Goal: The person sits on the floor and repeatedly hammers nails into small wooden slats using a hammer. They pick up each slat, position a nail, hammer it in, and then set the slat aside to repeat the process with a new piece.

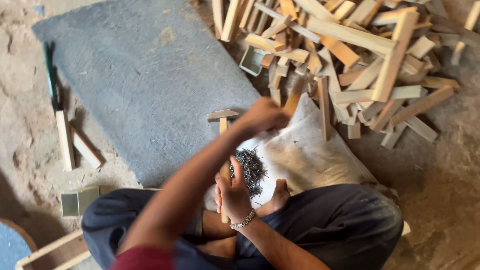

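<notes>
My left hand [262, 117] reaches across my body to the near edge of the wood pile [350, 50] and is closed on a short wooden strip [294, 101]; it is blurred by motion. My right hand [232, 194], with a metal bracelet at the wrist, grips the wooden handle of a hammer [223, 120] whose metal head lies on the grey mat [150, 85]. Between my hands a heap of small dark nails [251, 169] lies on a white sack [310, 155]. I sit cross-legged in dark trousers, one bare foot [278, 196] beside the nails.
Loose wooden offcuts fill the upper right. A green-handled saw [50, 75] and two wooden pieces [65, 140] lie on the dirt floor at left. A small metal box [80, 201] and a wooden frame [50, 252] sit at lower left.
</notes>
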